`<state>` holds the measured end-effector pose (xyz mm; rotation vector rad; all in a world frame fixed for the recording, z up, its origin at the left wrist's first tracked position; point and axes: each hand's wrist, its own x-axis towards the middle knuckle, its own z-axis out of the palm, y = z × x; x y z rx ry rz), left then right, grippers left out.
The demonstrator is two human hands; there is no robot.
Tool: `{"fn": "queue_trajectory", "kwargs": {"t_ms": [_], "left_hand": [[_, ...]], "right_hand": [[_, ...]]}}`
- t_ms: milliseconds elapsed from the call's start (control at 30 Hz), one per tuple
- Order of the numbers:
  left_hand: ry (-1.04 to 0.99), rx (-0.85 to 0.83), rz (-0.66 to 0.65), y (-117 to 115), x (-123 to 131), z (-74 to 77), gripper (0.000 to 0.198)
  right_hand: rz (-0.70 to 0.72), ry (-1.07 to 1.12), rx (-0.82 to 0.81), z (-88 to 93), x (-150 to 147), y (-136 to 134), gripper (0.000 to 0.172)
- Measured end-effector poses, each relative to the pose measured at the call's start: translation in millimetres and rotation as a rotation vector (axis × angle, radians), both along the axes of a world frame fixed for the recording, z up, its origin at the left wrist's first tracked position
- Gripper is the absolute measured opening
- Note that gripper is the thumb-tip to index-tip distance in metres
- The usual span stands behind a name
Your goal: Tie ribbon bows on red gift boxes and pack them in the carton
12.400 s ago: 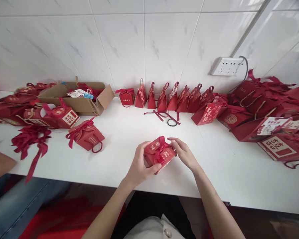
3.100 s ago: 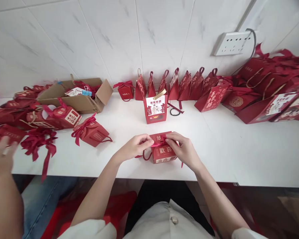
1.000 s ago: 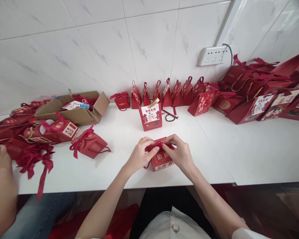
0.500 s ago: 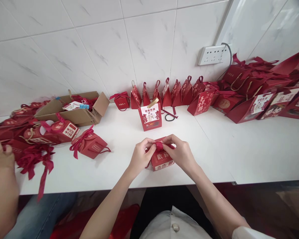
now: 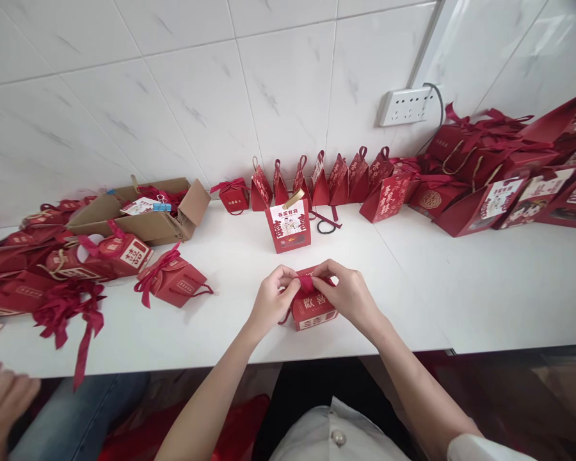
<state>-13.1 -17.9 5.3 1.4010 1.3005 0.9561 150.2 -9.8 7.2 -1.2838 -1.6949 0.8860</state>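
A red gift box [image 5: 315, 312] with pale characters lies on the white table in front of me. Across its top runs a dark red ribbon [image 5: 307, 284]. My left hand [image 5: 274, 296] pinches the ribbon's left side between thumb and fingers. On the other side, my right hand [image 5: 344, 288] grips it in the same way, fingertips close to the left ones. Just behind stands a red bag-shaped box [image 5: 290, 227] with a white picture label and a gold loop.
Finished-looking red boxes [image 5: 338, 179] line the wall, and more pile up at right [image 5: 504, 166]. At left are a cardboard carton [image 5: 120, 227], a bowed box [image 5: 175, 278] and a ribbon bundle [image 5: 70, 307]. Another person's hand [image 5: 4, 397] is at lower left.
My hands stay at the ribbon with barely any shift. The other person's hand has drawn back from the left pile, down past the table's front edge.
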Motion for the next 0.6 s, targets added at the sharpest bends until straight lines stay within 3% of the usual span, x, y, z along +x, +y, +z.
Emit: {"fn": "queue_trajectory", "kwargs": {"t_ms": [433,600], "left_hand": [[-0.176,-0.060,-0.088,2.4,-3.5,-3.6,0.018],[-0.227,-0.059,-0.090,1.3,-3.6,-4.2,0.020]], "right_hand": [[0.130,0.002,0.002,0.4,1.7,5.3,0.016],[0.070,-0.028,0.026,-2.4,3.6,2.6,0.005]]}}
